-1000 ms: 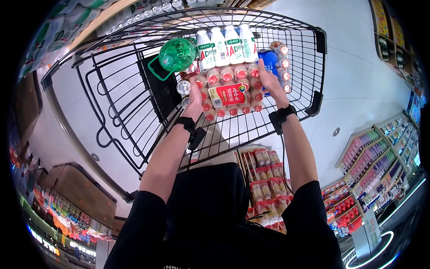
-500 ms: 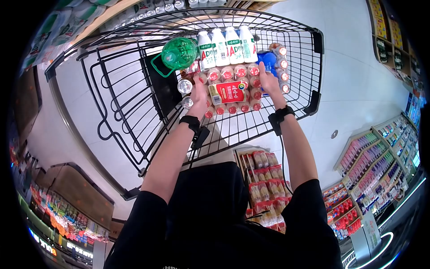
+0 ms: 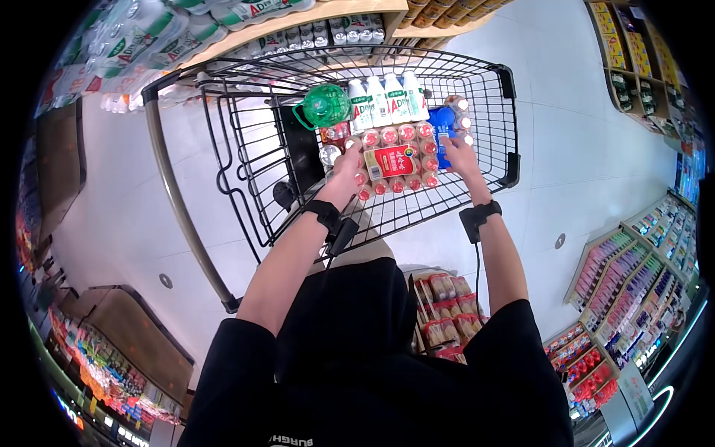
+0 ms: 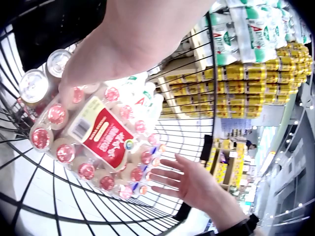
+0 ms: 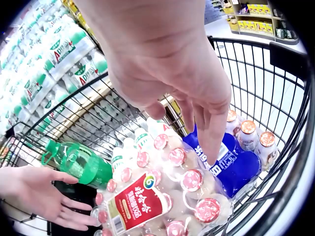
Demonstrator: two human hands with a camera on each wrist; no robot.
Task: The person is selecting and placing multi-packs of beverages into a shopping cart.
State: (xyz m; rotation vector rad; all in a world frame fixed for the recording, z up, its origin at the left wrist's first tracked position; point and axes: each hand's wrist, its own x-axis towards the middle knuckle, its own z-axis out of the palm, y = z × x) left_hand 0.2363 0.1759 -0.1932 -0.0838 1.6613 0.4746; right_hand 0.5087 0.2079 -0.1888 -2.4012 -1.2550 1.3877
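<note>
1. The multipack (image 3: 393,160) of small red-capped bottles is in the cart (image 3: 495,127), caps up; as far as I can judge it rests flat on the wire floor, midway between the left and right edges of the basket and closer to its far edge.
2. The left hand (image 3: 347,165) is at the left edge of the multipack; its fingers are straight and spread, the tips at the plastic wrap; it grasps nothing.
3. The right hand (image 3: 462,155) is at the right edge, partly over a blue pack (image 3: 443,123); its fingers hang relaxed and apart; it also holds nothing.
4. I judge that 1 hand stands on each side because the multipack is wide and its wrap is soft; 1 hand alone would let it sag.
5. 4 white bottles (image 3: 387,98) are just beyond it; a green bottle (image 3: 325,106) is toward the far left corner; 2 cans (image 3: 329,155) are just beside its left edge; these close neighbours probably keep it from sliding.
6. Beyond the far edge of the cart is a shelf (image 3: 298,15) with more packs.
</note>
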